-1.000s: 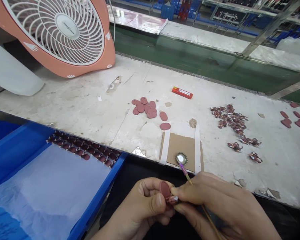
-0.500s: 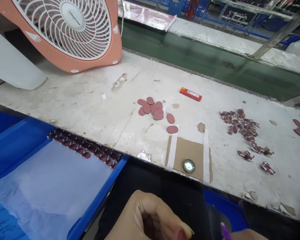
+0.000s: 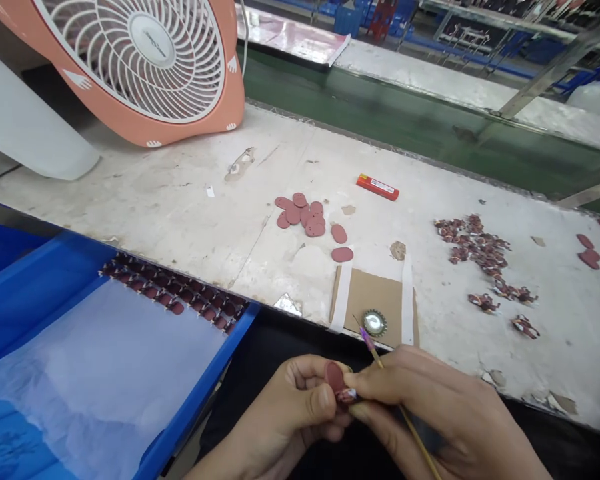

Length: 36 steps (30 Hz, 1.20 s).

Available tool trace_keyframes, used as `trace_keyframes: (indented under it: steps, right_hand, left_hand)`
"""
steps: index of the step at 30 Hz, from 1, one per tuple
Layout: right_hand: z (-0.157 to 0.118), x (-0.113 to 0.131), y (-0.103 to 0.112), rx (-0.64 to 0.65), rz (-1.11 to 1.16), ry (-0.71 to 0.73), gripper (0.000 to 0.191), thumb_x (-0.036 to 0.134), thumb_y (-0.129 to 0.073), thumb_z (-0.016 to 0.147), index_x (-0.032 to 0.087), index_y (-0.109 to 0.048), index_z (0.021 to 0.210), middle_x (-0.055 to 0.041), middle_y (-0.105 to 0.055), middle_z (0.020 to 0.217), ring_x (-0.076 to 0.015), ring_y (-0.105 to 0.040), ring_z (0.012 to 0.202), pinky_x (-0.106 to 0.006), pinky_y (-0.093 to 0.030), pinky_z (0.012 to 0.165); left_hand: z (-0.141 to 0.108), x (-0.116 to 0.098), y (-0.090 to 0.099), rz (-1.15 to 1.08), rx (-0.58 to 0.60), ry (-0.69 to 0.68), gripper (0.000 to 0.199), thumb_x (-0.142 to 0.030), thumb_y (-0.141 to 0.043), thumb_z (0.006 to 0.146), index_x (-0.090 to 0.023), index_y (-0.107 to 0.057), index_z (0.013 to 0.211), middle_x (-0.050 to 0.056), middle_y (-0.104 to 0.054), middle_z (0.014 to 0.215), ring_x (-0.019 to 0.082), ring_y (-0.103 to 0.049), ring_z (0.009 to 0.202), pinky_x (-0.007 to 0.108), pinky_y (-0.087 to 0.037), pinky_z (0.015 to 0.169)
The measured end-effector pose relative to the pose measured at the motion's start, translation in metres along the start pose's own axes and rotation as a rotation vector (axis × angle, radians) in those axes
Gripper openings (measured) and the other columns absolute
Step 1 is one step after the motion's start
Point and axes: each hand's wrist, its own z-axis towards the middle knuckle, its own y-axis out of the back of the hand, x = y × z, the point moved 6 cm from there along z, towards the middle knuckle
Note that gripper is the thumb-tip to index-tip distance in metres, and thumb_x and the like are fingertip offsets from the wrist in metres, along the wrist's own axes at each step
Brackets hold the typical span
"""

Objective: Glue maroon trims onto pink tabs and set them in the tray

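Between the thumb and fingers of my left hand (image 3: 300, 407) is a dark red oval piece (image 3: 335, 377), held upright below the table edge. My right hand (image 3: 430, 407) pinches a small figurine (image 3: 347, 396) against the lower part of that oval. A thin brush (image 3: 375, 353) with a purple ferrule also rests in my right hand, its tip pointing up and left. Just beyond the hands, a bottle cap (image 3: 375, 323) with shiny contents sits on a cardboard square (image 3: 375, 293) taped to the table.
Red ovals (image 3: 293, 213) lie mid-table, with a red box (image 3: 377, 187) behind them. Small figurines (image 3: 480, 243) are piled at right. An orange fan (image 3: 180, 130) stands back left. A blue tray (image 3: 240, 327) at lower left holds rows of assembled pieces and a translucent sheet (image 3: 130, 353).
Both hands have risen further into view and come together. The oval and the figurine now show between them, and the brush has come up and left with my right hand.
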Motion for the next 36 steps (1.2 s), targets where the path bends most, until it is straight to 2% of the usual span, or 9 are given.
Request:
trace_keyframes:
  steps: [3, 9, 18, 28, 36]
  right_hand:
    - [-0.001, -0.004, 0.0, 0.02, 0.001, -0.008, 0.013, 0.013, -0.06, 0.097, 0.026, -0.064, 0.1, 0.0008, -0.072, 0.085, -0.0131, -0.068, 0.073, -0.02, -0.055, 0.065]
    - [-0.005, 0.001, 0.002, -0.007, 0.021, 0.014, 0.015, 0.01, -0.058, 0.097, 0.024, -0.064, 0.1, 0.0009, -0.07, 0.084, -0.0122, -0.066, 0.075, -0.021, -0.054, 0.069]
    - [-0.009, 0.006, 0.004, -0.042, 0.024, 0.039, 0.015, 0.009, -0.06, 0.097, 0.024, -0.063, 0.1, 0.0031, -0.068, 0.084, -0.011, -0.064, 0.076, -0.021, -0.053, 0.072]
    - [-0.006, 0.009, 0.006, -0.091, 0.045, 0.086, 0.016, 0.007, -0.061, 0.094, 0.022, -0.065, 0.097, 0.0017, -0.069, 0.081, -0.0125, -0.065, 0.073, -0.021, -0.053, 0.068]
    - [0.0, 0.008, 0.007, -0.08, -0.019, 0.07, 0.016, 0.012, -0.061, 0.096, 0.023, -0.065, 0.108, 0.001, -0.072, 0.091, -0.0117, -0.069, 0.083, -0.02, -0.057, 0.077]
  left_hand:
    - [-0.001, 0.005, 0.002, -0.003, 0.025, -0.021, 0.03, -0.035, -0.097, 0.057, -0.015, -0.08, 0.073, -0.002, -0.071, 0.066, 0.003, -0.061, 0.053, 0.01, -0.048, 0.052]
    - [-0.005, 0.011, 0.003, -0.004, 0.016, -0.031, 0.03, -0.035, -0.096, 0.058, -0.015, -0.081, 0.075, -0.002, -0.069, 0.063, 0.003, -0.061, 0.053, 0.01, -0.051, 0.053]
    - [-0.009, 0.009, -0.005, 0.005, 0.005, -0.057, 0.03, -0.033, -0.097, 0.057, -0.015, -0.081, 0.075, -0.002, -0.071, 0.063, 0.003, -0.063, 0.053, 0.01, -0.053, 0.053]
    - [-0.009, 0.008, -0.002, 0.001, -0.001, -0.069, 0.029, -0.033, -0.096, 0.058, -0.016, -0.081, 0.075, -0.002, -0.069, 0.062, 0.003, -0.063, 0.054, 0.01, -0.055, 0.053]
    - [-0.008, 0.005, 0.001, -0.023, 0.01, -0.06, 0.029, -0.032, -0.095, 0.063, -0.014, -0.08, 0.078, -0.001, -0.072, 0.064, 0.004, -0.066, 0.055, 0.011, -0.057, 0.054]
